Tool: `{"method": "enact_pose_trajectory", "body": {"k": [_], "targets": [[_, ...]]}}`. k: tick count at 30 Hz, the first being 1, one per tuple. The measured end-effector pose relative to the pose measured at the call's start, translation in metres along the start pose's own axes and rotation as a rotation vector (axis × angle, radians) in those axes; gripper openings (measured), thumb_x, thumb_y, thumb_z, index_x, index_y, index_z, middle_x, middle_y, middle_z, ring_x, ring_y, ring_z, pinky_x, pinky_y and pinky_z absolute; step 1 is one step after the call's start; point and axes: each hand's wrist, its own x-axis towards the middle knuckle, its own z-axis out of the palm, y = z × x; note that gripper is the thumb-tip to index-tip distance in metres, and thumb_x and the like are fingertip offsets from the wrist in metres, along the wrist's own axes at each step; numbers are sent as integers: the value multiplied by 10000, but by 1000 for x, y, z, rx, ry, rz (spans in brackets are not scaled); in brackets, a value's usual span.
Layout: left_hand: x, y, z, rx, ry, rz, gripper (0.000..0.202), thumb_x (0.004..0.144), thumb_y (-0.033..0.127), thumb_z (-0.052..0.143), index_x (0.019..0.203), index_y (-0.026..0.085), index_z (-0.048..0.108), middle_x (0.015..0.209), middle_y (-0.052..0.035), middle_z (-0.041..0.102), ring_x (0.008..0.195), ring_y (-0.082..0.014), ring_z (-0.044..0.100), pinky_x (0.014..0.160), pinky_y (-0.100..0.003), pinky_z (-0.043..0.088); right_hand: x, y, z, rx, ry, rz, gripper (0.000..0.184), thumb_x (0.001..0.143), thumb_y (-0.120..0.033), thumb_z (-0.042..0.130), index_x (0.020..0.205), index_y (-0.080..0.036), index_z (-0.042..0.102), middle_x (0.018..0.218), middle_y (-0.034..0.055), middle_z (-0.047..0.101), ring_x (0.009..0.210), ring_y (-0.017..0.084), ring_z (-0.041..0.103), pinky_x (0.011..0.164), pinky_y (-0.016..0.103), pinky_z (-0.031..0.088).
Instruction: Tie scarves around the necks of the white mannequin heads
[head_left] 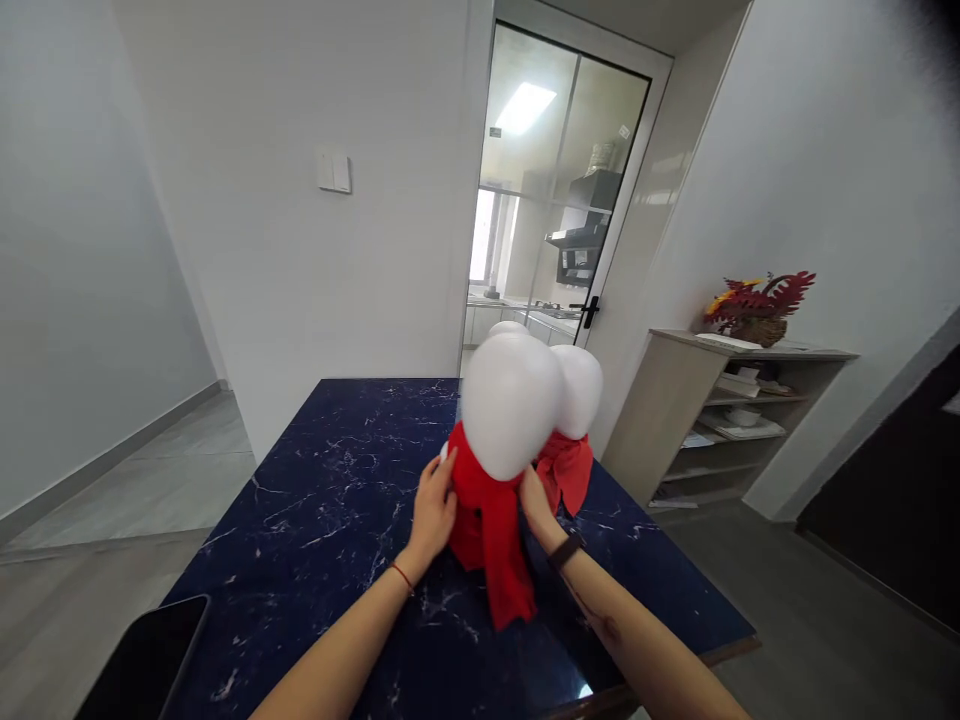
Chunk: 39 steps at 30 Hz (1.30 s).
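Observation:
A white balloon (514, 400) stands upright in front of me with a red scarf (506, 540) around its lower part; one long end hangs down the front to the table. My left hand (435, 508) is closed on the scarf's left side, thumb and fingers against the cloth. On the other side, my right hand (534, 500) grips the scarf close under the balloon, its fingertips partly hidden behind it. Just behind to the right is another white balloon (583, 390) with a red cloth (568, 470) about its base. The top of a further white balloon (508, 328) shows at the back.
The dark blue marbled table (322, 500) carries all of this. A black phone (150, 660) lies at its near left corner. Beyond stands a glass door (559, 150). To the right, a shelf unit (675, 400) bears a basket of red leaves (761, 310).

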Motion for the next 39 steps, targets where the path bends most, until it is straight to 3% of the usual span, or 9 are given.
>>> {"method": "enact_pose_trajectory", "body": {"k": [3,5,9,16,22,27,30,36,39], "targets": [[7,-42,-40,70,88,-68,584,803,119,370,1375,236,397,1397,-26,452,1306,-186,351,1114,-403,268,15,0,66,43,-183,2,563,825,-558,347,1117,-147,598,1205,114,606,1105,214,548,1004,412,394],[11,-63,-54,81,133,-103,574,808,140,375,1376,221,395,1396,-37,455,1304,-182,366,1109,-388,276,21,2,97,52,-271,-7,575,848,-553,323,1174,-148,569,1267,118,562,1155,211,518,1032,406,365],[19,-86,-59,35,140,-168,596,796,141,389,1390,186,368,1405,-69,449,1274,-175,421,1078,-358,318,29,12,123,-27,-342,-49,552,887,-484,285,1278,-155,493,1345,105,491,1229,196,460,1065,382,328],[24,-83,-56,79,70,-236,662,755,107,410,1406,189,327,1419,-51,432,1302,-164,390,1102,-352,280,26,19,123,-211,-425,-94,528,900,-399,265,1316,-132,451,1350,114,478,1247,203,436,1067,376,312],[20,-79,-58,235,239,-373,524,793,148,383,1317,124,372,1316,-147,490,1182,-202,499,994,-360,402,30,23,117,-196,-164,65,563,877,-447,269,1277,-85,429,1336,179,463,1260,232,421,1041,383,333],[5,-68,-56,328,192,-484,244,774,265,461,981,157,533,953,-130,621,1023,-301,555,914,-489,395,24,25,104,-151,-90,162,500,891,-448,212,1222,-116,385,1058,165,614,828,211,655,696,330,513],[-1,-58,-49,345,139,-502,324,705,331,586,984,179,526,927,-117,629,1101,-354,495,956,-557,307,13,17,101,-129,-135,164,451,895,-473,247,1182,-157,395,779,68,643,580,193,629,542,299,484],[0,-46,-48,176,81,-506,542,666,132,578,1186,170,431,899,-74,650,893,-235,607,843,-358,423,-7,4,97,-154,-167,73,334,875,-476,373,1031,-202,483,594,-1,576,623,209,612,634,298,454],[3,-46,-52,67,135,-570,542,718,148,541,1236,151,381,871,-73,659,839,-211,623,805,-321,437,-9,6,97,-148,-167,92,335,890,-462,328,1046,-199,464,587,-7,574,556,192,597,550,273,442]]}}
